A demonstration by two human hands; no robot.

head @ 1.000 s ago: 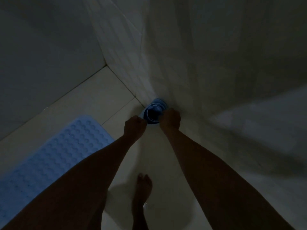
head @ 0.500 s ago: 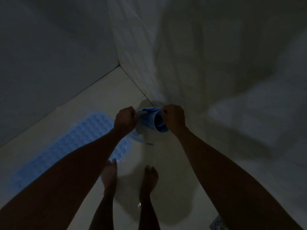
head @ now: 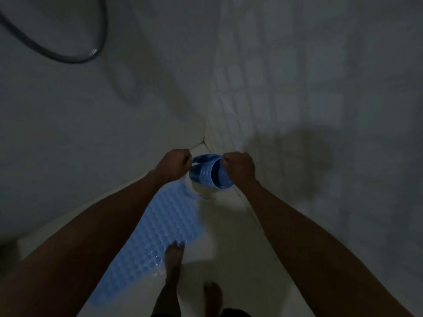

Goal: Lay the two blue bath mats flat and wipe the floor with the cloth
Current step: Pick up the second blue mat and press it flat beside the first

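In dim light, a rolled blue bath mat (head: 209,173) hangs in the air between my hands, near the corner of the walls. My left hand (head: 175,165) grips its left edge and my right hand (head: 239,167) grips its right edge; both are closed on it. A second blue bath mat (head: 155,229) with a bubble pattern lies flat on the pale floor (head: 229,236) below my left forearm. My left foot (head: 175,255) rests at that mat's right edge. No cloth is in view.
Tiled walls meet in a corner (head: 204,138) just behind my hands. A dark shower hose (head: 68,57) loops on the left wall at the top. My right foot (head: 212,294) stands on the bare floor at the bottom.
Both hands have lifted the rolled mat off the floor by the corner and pulled its edges apart. I have stepped back, and the flat mat now lies more central in view.
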